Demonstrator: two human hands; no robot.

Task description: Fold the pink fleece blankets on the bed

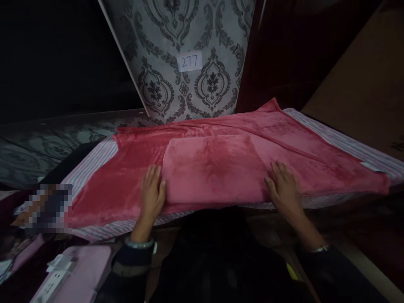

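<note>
A folded pink plush cloth [214, 170] lies flat in front of me as a neat rectangle. Beneath it spreads a larger pink plush blanket [110, 185], with a few creases and a raised corner at the back right. My left hand [152, 191] rests at the left edge of the folded cloth, fingers stretched forward. On the opposite side, my right hand [282, 185] lies along the right edge, its fingers also extended and apart from the thumb. Neither hand is wrapped around anything.
A striped sheet [91, 166] shows around the blanket. Behind stands patterned wallpaper [158, 84] with a paper label [189, 61] reading 277. A large dark screen [63, 54] is at left, a brown panel [362, 84] at right. A power strip [53, 282] lies on a pink surface [90, 265] at lower left.
</note>
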